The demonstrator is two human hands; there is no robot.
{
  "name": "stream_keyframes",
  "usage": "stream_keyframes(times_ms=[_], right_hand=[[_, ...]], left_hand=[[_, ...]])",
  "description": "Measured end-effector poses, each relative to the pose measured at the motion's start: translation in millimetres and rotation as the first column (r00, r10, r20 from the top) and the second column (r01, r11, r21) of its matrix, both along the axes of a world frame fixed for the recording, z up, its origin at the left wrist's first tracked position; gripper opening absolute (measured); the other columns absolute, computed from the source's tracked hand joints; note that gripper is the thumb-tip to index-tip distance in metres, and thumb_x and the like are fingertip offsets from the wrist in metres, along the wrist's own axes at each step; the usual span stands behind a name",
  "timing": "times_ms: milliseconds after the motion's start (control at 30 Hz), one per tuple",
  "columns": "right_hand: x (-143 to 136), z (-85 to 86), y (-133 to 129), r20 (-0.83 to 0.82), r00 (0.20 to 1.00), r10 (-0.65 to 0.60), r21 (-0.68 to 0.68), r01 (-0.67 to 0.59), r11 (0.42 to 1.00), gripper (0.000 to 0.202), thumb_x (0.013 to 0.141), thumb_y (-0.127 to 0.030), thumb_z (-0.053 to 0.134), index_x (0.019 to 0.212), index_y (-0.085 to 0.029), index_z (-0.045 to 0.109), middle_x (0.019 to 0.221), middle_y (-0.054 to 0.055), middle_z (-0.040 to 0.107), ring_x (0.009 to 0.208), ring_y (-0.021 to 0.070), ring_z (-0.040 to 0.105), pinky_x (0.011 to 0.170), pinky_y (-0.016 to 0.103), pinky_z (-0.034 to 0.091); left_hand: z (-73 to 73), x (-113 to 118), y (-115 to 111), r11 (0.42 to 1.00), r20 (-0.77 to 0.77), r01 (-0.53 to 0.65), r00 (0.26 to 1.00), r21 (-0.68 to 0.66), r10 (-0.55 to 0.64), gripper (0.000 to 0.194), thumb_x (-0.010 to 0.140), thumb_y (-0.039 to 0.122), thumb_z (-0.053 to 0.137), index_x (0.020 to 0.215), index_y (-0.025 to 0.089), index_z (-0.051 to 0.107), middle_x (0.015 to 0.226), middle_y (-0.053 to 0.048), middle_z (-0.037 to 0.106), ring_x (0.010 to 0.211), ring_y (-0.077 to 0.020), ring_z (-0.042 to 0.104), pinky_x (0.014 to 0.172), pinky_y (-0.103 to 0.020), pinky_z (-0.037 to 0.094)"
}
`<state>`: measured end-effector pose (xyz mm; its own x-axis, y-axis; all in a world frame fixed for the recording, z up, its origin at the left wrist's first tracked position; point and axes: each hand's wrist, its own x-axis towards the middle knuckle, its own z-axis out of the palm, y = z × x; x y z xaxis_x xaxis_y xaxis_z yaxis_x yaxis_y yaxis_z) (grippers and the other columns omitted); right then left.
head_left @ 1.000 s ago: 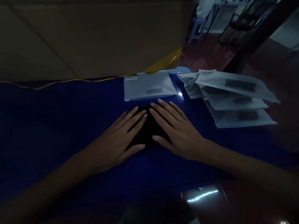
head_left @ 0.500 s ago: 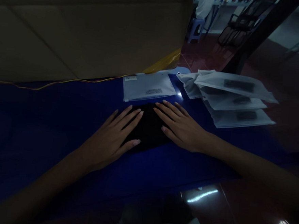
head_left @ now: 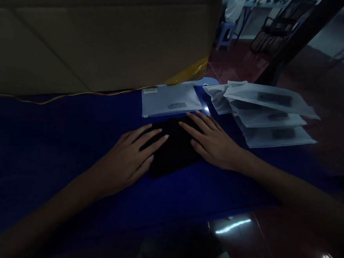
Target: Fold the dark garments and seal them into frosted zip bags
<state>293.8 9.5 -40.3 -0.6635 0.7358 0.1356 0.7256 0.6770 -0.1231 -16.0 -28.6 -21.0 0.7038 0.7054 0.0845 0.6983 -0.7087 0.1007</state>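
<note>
A black folded piece, apparently cloth [head_left: 173,152], lies on the blue table surface [head_left: 143,205]; the dim light hides its details. On its left end rests my left hand [head_left: 131,153], open, with the fingers stretched over it. My right hand [head_left: 215,142] lies open across the right end, fingers spread toward the upper left. Just beyond the black piece is a flat whitish zip bag [head_left: 164,105] with a small label and a printed patch.
A pile of several frosted bags [head_left: 275,118] with dark patches sits at the right. A large cardboard box [head_left: 107,49] stands behind, and a yellow-red wire [head_left: 59,95] runs along its base. Farther back are a blue stool [head_left: 226,32], a seated person and a dark chair [head_left: 282,24].
My left thumb has drawn in toward the fingers, and my right hand has shifted slightly up and right. The black piece looks turned a little, its near left corner now showing.
</note>
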Motion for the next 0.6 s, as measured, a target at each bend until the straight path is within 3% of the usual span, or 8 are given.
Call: stream_keyframes(times_ms=[200,300,467,600], right_hand=[[0.9,0.8,0.7,0.008,0.998,-0.067,0.006,0.067,0.998,0.065,0.113,-0.052,0.029,0.170,-0.022,0.026,0.176,0.017,0.026,0.164,0.0405,0.017,0.127,0.065,0.031],[-0.7,3.2,-0.8,0.026,0.992,-0.121,0.037,0.120,0.992,0.067,0.112,-0.055,0.027,0.170,-0.021,0.026,0.172,0.020,0.031,0.161,0.0416,0.024,0.124,0.065,0.034],[-2.8,5.7,-2.5,0.033,0.961,-0.275,0.114,0.270,0.956,0.079,0.107,-0.068,0.032,0.167,-0.016,0.033,0.150,0.025,0.053,0.130,0.0439,0.055,0.103,0.066,0.049],[-2.4,5.1,-0.8,-0.014,0.953,-0.303,0.160,0.301,0.940,0.081,0.103,-0.075,0.035,0.148,-0.011,0.054,0.128,0.024,0.063,0.111,0.0416,0.060,0.093,0.063,0.052]], left_hand=[[-0.2,1.3,-0.9,0.999,0.016,0.006,1.000,0.032,-0.007,0.057,0.113,0.035,0.035,0.169,0.027,0.029,0.168,-0.011,0.043,0.155,-0.0357,0.036,0.115,-0.062,0.046],[1.2,1.3,-1.8,1.000,0.033,-0.005,0.999,0.026,0.004,0.057,0.113,0.041,0.039,0.168,0.030,0.032,0.164,-0.012,0.048,0.149,-0.0380,0.042,0.110,-0.062,0.048],[3.1,0.0,-1.5,1.000,0.094,-0.003,0.996,0.002,0.003,0.051,0.113,0.043,0.036,0.164,0.039,0.040,0.152,-0.011,0.056,0.134,-0.0362,0.052,0.099,-0.059,0.053],[1.1,1.9,-0.8,1.000,0.110,0.003,0.994,0.007,-0.004,0.053,0.113,0.040,0.040,0.166,0.035,0.038,0.143,-0.012,0.060,0.122,-0.0311,0.058,0.097,-0.051,0.056]])
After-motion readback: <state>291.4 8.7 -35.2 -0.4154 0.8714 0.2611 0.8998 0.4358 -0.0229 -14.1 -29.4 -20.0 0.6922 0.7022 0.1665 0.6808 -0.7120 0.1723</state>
